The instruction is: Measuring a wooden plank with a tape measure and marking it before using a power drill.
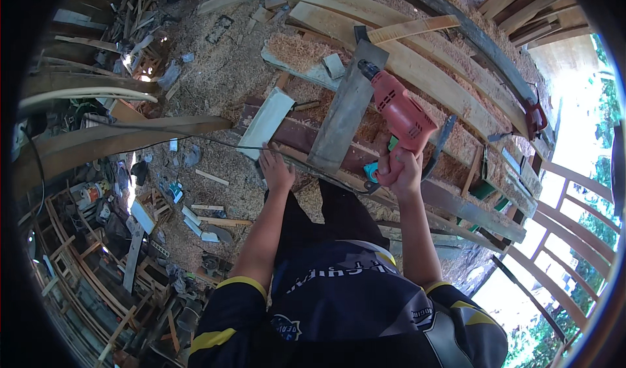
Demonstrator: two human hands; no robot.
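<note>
My right hand [400,170] is wrapped around the handle of a red power drill [405,117]. The drill's black chuck points away to the upper left, over a grey wooden plank [351,110] that lies at a slant across the workbench. My left hand [277,172] has its fingers spread at the near end of a pale wood block [268,121], touching or just beside it. A dark power cord [228,145] runs in from the left, past the left hand. Beyond the chuck lies what looks like a hammer with a wooden handle [417,28].
Long curved boards [430,68] stretch across the far side of the bench. A red-handled tool [536,120] lies at its right end. Wood shavings cover the ground [202,74]. Scrap wood [85,257] is heaped at lower left, and a slatted wooden fence [567,231] stands right.
</note>
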